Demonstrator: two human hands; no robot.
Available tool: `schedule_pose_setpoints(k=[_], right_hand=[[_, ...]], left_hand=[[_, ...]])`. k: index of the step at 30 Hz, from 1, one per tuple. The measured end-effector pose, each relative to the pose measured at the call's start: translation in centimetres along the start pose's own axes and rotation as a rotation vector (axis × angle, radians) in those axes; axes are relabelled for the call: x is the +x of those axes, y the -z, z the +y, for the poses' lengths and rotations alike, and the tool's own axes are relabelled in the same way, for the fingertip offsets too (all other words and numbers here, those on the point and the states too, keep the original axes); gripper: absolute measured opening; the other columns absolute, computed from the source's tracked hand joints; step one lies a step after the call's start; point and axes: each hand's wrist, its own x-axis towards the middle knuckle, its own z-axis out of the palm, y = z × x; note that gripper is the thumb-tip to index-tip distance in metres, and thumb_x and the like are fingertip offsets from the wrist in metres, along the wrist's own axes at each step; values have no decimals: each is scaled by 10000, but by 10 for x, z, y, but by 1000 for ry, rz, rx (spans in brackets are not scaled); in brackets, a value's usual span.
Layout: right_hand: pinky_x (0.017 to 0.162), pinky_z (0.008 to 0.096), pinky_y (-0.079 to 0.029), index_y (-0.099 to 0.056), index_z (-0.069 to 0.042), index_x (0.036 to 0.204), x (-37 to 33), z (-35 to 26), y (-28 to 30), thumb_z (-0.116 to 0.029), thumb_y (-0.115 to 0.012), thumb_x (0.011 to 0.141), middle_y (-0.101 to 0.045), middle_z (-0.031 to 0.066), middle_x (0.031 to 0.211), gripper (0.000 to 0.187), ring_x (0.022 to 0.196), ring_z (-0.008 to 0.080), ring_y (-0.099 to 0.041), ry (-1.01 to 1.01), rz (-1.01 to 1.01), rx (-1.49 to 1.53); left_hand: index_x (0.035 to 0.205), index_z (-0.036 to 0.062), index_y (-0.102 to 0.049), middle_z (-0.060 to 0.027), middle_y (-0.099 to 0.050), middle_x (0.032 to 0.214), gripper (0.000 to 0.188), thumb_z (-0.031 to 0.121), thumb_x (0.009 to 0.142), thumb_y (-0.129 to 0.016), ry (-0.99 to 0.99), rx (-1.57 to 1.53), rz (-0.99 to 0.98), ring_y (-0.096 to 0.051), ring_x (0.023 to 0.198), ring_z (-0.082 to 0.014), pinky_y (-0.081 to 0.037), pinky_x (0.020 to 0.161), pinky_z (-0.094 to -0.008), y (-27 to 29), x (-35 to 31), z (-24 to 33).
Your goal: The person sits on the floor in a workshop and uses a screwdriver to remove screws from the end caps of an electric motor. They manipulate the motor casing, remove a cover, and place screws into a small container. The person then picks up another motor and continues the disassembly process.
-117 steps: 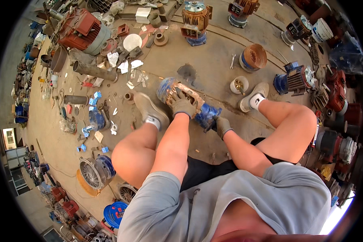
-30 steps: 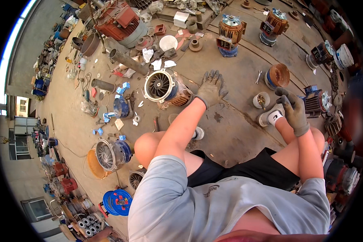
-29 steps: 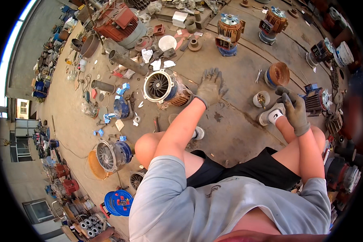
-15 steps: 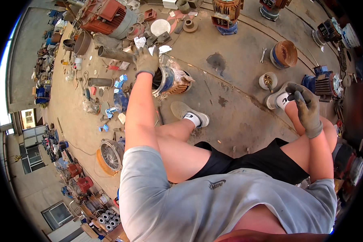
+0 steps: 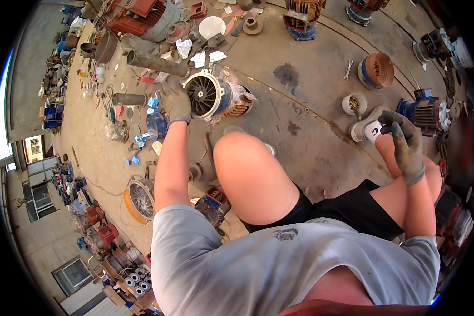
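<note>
And the left hand (image 5: 175,102) has slid left off the blue-and-brown electric motor (image 5: 225,99), so its vaned end (image 5: 201,95) shows fully! The motor lies on the floor just beside that hand; contact and finger spread, lost against the clutter, I can't tell; the right hand (image 5: 404,145) hangs raised, fingers half-curled, nothing visible in them; the lifted left knee (image 5: 239,150) hides most of the left shoe (image 5: 270,149)

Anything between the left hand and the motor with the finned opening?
Nothing visible. The gloved left hand is right beside the rim of the motor's open end; whether it touches, I can't tell. The dark pipe lies beyond the fingers, not in between.
</note>
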Motion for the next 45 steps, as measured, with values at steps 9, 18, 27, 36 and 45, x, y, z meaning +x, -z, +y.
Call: schedule_pose_setpoints(k=[9,18,27,36,45], right_hand=[[889,299,-516,-682,92,1224,9,-25,-19,-290,-589,1073,-715,143,1113,421,978,172,-659,41,-41,5],[958,347,-528,-651,67,1316,6,-35,-30,-271,-579,1074,-709,143,1201,422,1076,203,-672,41,-92,81],[1231,424,-326,-348,-74,1627,33,-26,-50,-522,-434,1109,-445,113,1610,691,1455,241,-461,-131,41,1336],[1234,475,-233,-408,6,1571,73,4,-68,-512,-358,1094,-450,159,1597,706,1483,294,-386,165,78,509],[1121,320,-434,-476,-43,1531,-12,-18,-53,-393,-442,1137,-604,79,1374,529,1254,142,-527,214,86,526]], left_hand=[[1633,-46,-239,-314,-214,1689,826,500,1059,-475,-459,179,-52,-145,1586,-479,-71,1295,-585,15,-57,117],[1626,5,-299,-287,-339,1646,696,473,1117,-374,-580,-312,-58,-296,1539,-446,-221,1284,-487,-35,-30,188],[1552,1,-365,-325,-482,1499,495,258,1135,-441,-777,-996,-67,-475,1398,-497,-394,1184,-549,114,-180,427],[1635,-57,-262,-157,-342,1683,830,591,1130,-149,139,-2375,-1098,-275,1567,-237,-127,1304,-356,151,-214,447],[1555,20,-379,-144,-490,1488,613,447,1121,-446,-415,-1111,-465,-506,1335,-274,-404,1132,-373,-10,-226,407]])
